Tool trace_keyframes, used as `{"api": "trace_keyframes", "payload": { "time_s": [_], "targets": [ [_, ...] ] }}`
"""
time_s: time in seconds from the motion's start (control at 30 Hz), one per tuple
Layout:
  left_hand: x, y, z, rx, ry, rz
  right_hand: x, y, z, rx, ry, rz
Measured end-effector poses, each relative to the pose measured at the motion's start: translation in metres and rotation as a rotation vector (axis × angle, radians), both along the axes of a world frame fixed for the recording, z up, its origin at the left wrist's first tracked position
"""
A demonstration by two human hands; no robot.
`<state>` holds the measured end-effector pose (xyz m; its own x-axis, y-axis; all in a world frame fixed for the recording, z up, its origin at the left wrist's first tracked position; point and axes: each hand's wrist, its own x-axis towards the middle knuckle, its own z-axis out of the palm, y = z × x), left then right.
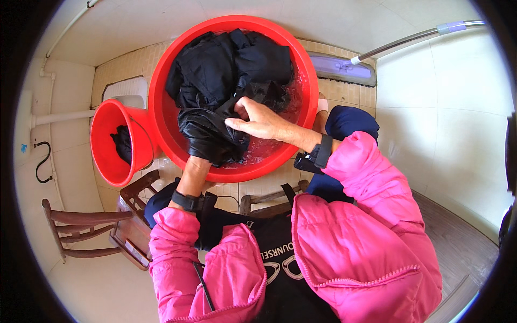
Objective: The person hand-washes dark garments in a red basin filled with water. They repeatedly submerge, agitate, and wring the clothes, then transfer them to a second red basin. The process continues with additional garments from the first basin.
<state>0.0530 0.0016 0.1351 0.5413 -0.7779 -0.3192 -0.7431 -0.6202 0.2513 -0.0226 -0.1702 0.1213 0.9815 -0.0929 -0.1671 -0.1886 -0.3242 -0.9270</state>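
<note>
A large round red plastic basin (160, 135) stands before me with water and wet black garments (210, 66) in it. My left hand is inside the near bundle of dark cloth (206, 129), covered by it past the wrist (198, 163), so its fingers are hidden. My right hand (252, 119) lies over the same cloth from the right, its thumb towards the left and its other fingers curled at the fabric; a fold of it seems pinched there. Water (262, 151) shows at the basin's near right side.
A red bucket (101, 141) holding dark cloth stands left of the basin, before a squat toilet (131, 89). A wooden chair (91, 218) is at the lower left. Behind the basin's right side lies a purple flat mop head (335, 66), near the tiled wall (436, 89).
</note>
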Motion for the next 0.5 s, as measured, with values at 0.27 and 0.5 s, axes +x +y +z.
{"api": "trace_keyframes", "payload": {
  "time_s": [0.27, 0.5],
  "targets": [
    [0.015, -0.001, -0.086, -0.542, 0.191, 0.217, 0.0, 0.022, -0.015, 0.704, 0.17, -0.21],
    [0.008, 0.003, -0.074, -0.65, 0.738, 0.168, -0.011, 0.004, 0.005, 0.83, -0.025, -0.179]
  ]
}}
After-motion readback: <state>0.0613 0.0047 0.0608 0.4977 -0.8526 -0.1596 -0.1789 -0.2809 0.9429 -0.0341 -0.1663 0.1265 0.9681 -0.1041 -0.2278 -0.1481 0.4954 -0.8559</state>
